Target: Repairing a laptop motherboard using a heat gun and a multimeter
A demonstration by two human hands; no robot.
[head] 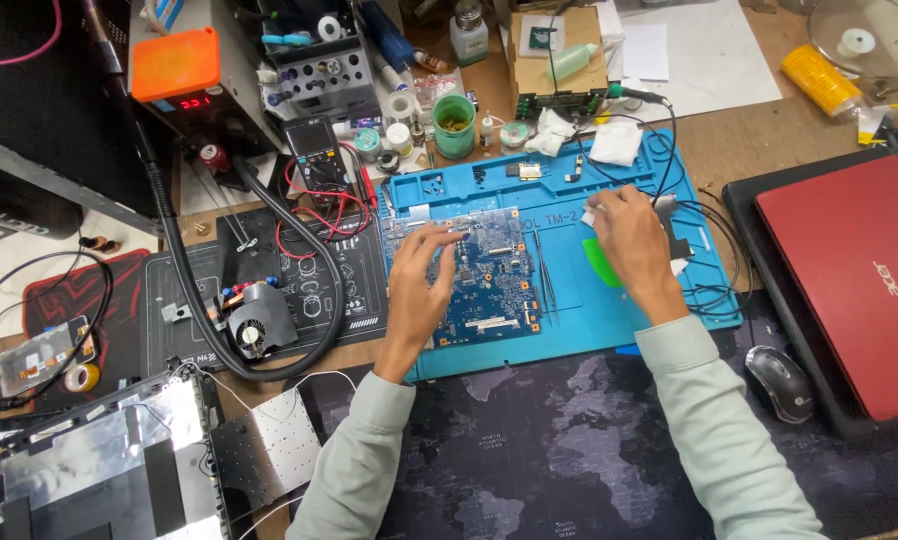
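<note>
The left hand lay open, fingers spread, flat on the blue circuit board at the frame's centre. The right hand, just right of the board, pinched a small white wad between its fingertips. Both worked over a blue mat. Tweezers lay on the mat beside the board. A green pick showed under the right hand. A red laptop sat at far right, a mouse below it.
</note>
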